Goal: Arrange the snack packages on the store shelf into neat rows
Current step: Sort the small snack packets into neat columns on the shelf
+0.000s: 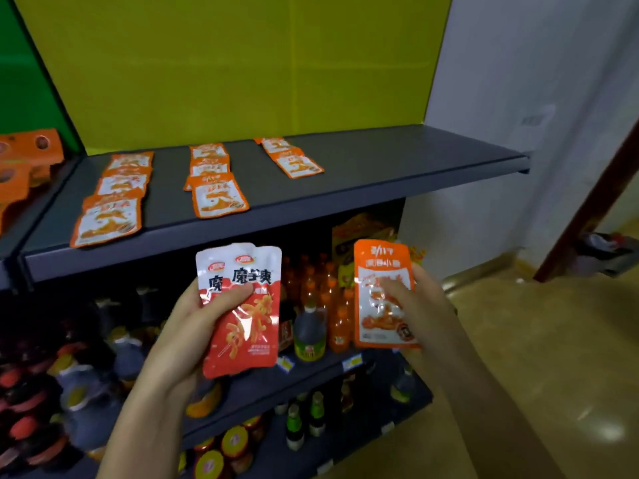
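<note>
My left hand grips two overlapping red-and-white snack packages, held upright below the top shelf's front edge. My right hand holds one orange snack package upright beside them. On the dark grey shelf lie three rows of orange packages: a left row, a middle row and a short right row. The shelf's right part is bare.
Orange boxes sit on the neighbouring shelf at the left. Lower shelves hold soda bottles, dark sauce bottles and jars. A yellow-green back panel rises behind the shelf. To the right are a white wall and a tan floor.
</note>
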`<state>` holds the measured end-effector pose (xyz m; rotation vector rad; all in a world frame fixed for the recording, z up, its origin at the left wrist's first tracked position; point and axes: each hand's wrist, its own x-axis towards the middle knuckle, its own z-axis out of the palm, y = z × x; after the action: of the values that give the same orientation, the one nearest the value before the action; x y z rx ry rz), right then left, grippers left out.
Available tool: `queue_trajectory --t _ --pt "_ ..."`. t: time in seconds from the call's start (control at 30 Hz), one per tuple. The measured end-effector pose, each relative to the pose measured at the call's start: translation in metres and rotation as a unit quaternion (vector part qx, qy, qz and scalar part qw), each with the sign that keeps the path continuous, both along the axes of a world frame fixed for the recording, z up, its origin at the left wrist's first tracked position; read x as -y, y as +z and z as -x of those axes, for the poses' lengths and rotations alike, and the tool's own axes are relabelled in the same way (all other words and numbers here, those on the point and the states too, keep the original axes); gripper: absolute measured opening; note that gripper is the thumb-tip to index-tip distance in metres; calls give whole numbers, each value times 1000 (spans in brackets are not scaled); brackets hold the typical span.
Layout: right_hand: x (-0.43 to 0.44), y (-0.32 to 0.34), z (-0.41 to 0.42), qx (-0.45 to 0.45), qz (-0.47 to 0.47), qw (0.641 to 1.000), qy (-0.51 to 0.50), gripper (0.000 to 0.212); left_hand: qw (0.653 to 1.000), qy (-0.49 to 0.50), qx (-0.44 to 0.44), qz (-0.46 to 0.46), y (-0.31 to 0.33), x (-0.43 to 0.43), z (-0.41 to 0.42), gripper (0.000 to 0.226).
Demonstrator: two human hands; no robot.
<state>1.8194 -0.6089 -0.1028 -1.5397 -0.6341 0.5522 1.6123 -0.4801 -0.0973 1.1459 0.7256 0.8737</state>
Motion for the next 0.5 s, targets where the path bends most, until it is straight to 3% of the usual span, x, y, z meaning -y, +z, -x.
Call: queue_trajectory --t 0.27,0.4,0.5 --pt "-113 77 -86 79 -50 988 120 12 993 89 29 -74 65 -48 -70 33" --pt "-169 92 -106 85 -25 979 183 6 986 140 24 -87 78 -66 -89 16" --pt "-205 91 -113 89 13 974 207 8 981 172 20 -82 81 -71 -100 16"
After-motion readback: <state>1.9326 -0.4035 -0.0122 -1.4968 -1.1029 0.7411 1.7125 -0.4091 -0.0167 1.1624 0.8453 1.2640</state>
